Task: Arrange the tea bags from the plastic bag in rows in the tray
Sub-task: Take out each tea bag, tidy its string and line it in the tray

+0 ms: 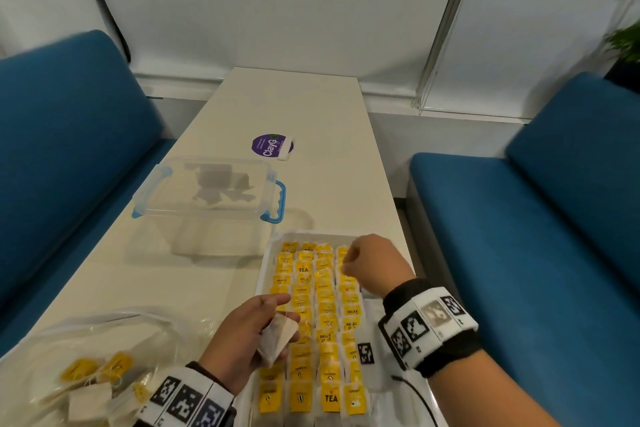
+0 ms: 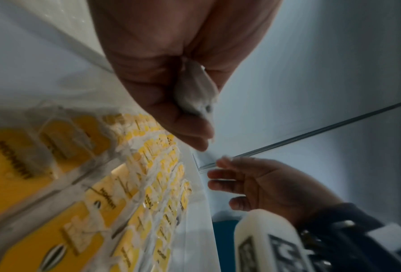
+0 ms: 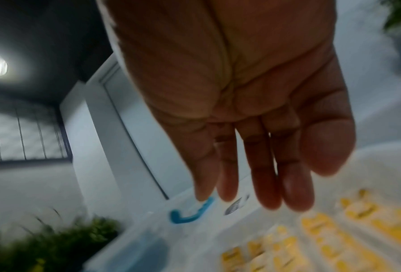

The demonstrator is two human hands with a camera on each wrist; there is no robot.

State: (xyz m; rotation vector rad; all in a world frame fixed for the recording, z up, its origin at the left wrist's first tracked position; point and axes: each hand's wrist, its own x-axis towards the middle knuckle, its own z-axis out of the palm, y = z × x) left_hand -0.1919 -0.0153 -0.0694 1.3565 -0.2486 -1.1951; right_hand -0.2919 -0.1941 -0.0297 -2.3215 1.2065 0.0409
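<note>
Placing step, tray (image 1: 268,255) nearly full. Left hand (image 1: 242,336) pinches tea bag (image 1: 277,340); right hand (image 1: 372,262) empty, fingers relaxed, over far rows. Next: find free slot, lay bag flat, aligned.

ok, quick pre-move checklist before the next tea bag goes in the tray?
1. Tea bag held in left hand: ok, pinched between thumb and fingers.
2. Right hand free to take it: ok, fingers relaxed, nothing in it, over the tray's far end.
3. Rows in tray tidy: ok, four columns of yellow tags.
4. Free slot for this bag: cannot tell, the hands cover part of the rows.
5. Supply left in plastic bag: ok, several bags inside.
6. Held bag's tag and string untangled: cannot tell.
</note>
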